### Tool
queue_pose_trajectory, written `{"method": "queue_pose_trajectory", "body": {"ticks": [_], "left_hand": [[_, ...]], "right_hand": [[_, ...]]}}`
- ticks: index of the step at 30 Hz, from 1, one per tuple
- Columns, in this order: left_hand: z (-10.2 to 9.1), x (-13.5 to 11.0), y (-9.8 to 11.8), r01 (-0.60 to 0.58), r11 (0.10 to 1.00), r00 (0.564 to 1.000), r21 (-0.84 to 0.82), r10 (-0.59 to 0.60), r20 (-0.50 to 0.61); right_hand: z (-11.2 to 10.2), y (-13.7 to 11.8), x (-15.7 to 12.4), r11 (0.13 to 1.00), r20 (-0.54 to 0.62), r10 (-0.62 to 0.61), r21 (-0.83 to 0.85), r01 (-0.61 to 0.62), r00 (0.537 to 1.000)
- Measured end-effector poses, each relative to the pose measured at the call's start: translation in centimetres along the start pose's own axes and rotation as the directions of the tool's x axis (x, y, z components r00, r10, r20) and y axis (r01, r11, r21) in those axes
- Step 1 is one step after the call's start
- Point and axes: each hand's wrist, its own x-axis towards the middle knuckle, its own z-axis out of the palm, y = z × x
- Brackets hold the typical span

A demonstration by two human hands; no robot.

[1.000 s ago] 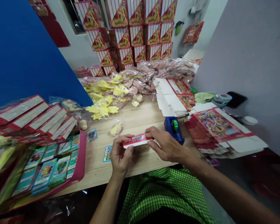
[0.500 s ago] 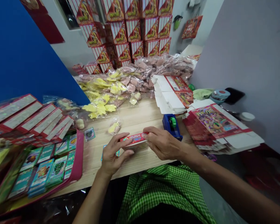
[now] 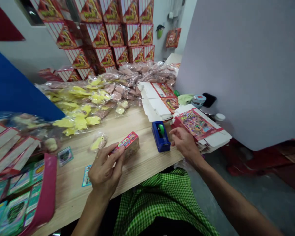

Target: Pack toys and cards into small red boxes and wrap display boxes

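My left hand (image 3: 105, 168) grips a small printed red box (image 3: 132, 147) over the near part of the wooden table, its fingers closed around the left end. The box's red top faces up and its brownish side shows to the right. My right hand (image 3: 184, 142) is off the box, fingers apart and loosely bent, with nothing visible in it. Its fingertips are just right of a blue tape dispenser (image 3: 161, 139) with a green-cored roll. Left of the box lie a yellow toy in a clear bag (image 3: 98, 143) and a card (image 3: 87, 176), partly covered by my left hand.
Flattened red-and-white cartons (image 3: 199, 124) lie at the right. Bagged yellow and pink items (image 3: 127, 87) heap along the back, before stacked red boxes (image 3: 113, 34). A pink bin (image 3: 49, 186) of cards stands at the left, with another card (image 3: 65, 156) beside it.
My right hand has let go of the red box and moved right, beside the tape dispenser. My left hand keeps the box, now turned at an angle. The camera view has swung right.
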Motion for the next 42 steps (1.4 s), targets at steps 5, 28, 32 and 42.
{"method": "queue_pose_trajectory", "body": {"ticks": [5,28,32,42], "left_hand": [[2.2,0.3,0.8,0.044,0.996,0.999,-0.083,-0.042,0.027],[1.9,1.2,1.2,-0.002,0.999,0.997,-0.051,0.006,0.079],[1.6,1.2,1.5,0.009,0.999,0.992,-0.052,-0.003,0.126],[1.6,1.1,1.4,0.028,0.997,0.993,-0.067,-0.02,0.115]], "right_hand": [[0.9,1.3,-0.4,0.933,0.204,0.313,0.116,-0.341,0.927],[1.6,7.5,-2.6,0.994,-0.068,-0.11,-0.016,0.109,0.992],[0.1,4.6,-4.2,0.961,-0.097,-0.274,-0.073,0.267,0.957],[5.4,-6.0,-3.7,0.875,0.529,-0.309,0.483,0.019,0.791]]}}
